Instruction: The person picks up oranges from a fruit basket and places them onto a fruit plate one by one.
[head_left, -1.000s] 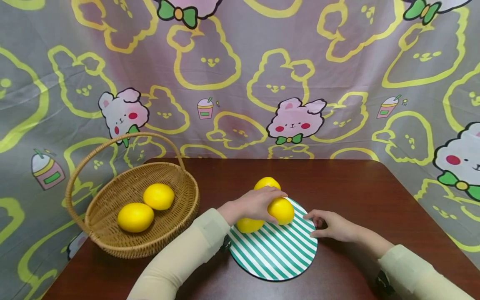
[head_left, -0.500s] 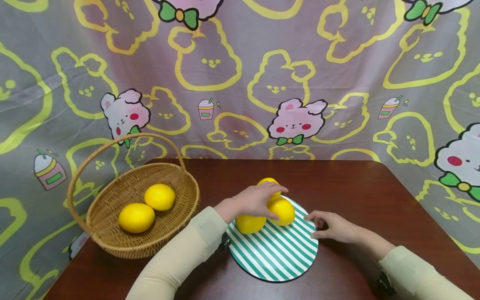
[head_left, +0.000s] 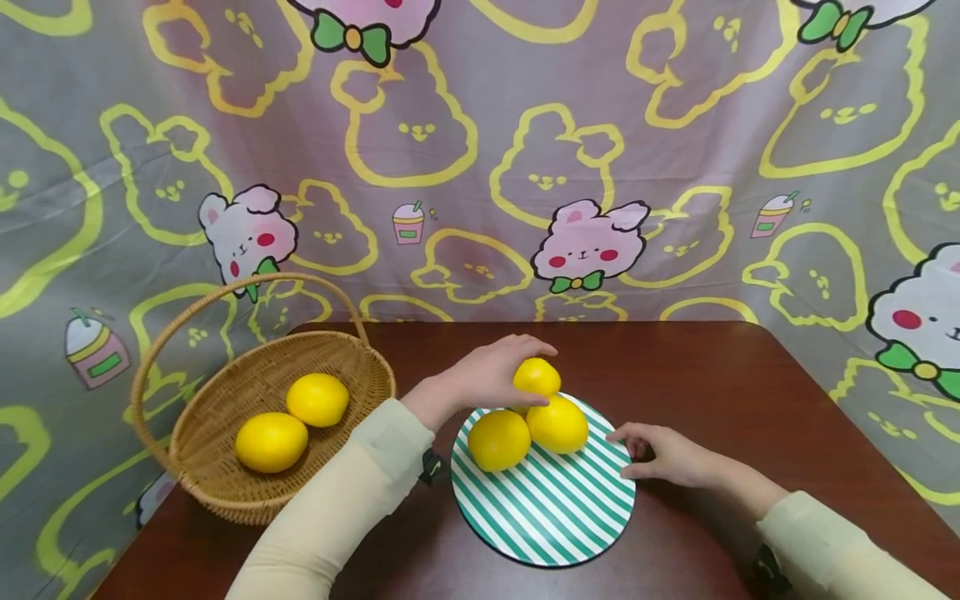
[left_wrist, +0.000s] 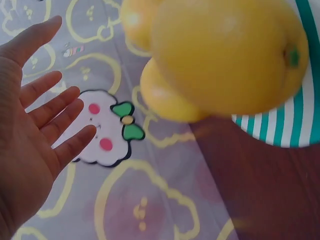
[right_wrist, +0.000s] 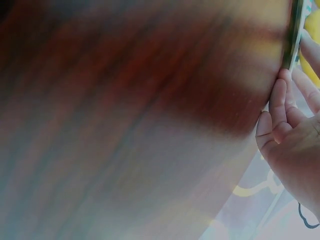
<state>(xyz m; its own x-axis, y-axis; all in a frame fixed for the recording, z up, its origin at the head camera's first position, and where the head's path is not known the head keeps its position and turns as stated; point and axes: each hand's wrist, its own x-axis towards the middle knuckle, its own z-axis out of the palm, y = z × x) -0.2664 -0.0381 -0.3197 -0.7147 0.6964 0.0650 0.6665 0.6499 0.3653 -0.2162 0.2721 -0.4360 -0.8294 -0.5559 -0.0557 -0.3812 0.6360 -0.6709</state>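
Observation:
Three yellow lemons sit together at the far left of a flat round plate with green and white stripes [head_left: 555,508]: a left one [head_left: 498,440], a middle one [head_left: 558,423] and a far one [head_left: 537,377]. My left hand [head_left: 495,375] reaches over to the far lemon, its fingers beyond it and the thumb in front. In the left wrist view its fingers [left_wrist: 55,107] are spread and hold nothing. My right hand [head_left: 667,454] holds the plate's right rim, thumb and forefinger over the edge; in the right wrist view the other fingers [right_wrist: 277,102] curl against the table.
A wicker basket [head_left: 217,392] with a tall handle stands on the left of the dark wooden table [head_left: 712,375]. Two lemons [head_left: 272,442] lie inside it. A patterned curtain [head_left: 465,200] hangs behind the table.
My left hand has let go of the middle lemon and moved back and left to the far lemon, uncovering the left lemon. The right hand has stayed at the plate's rim.

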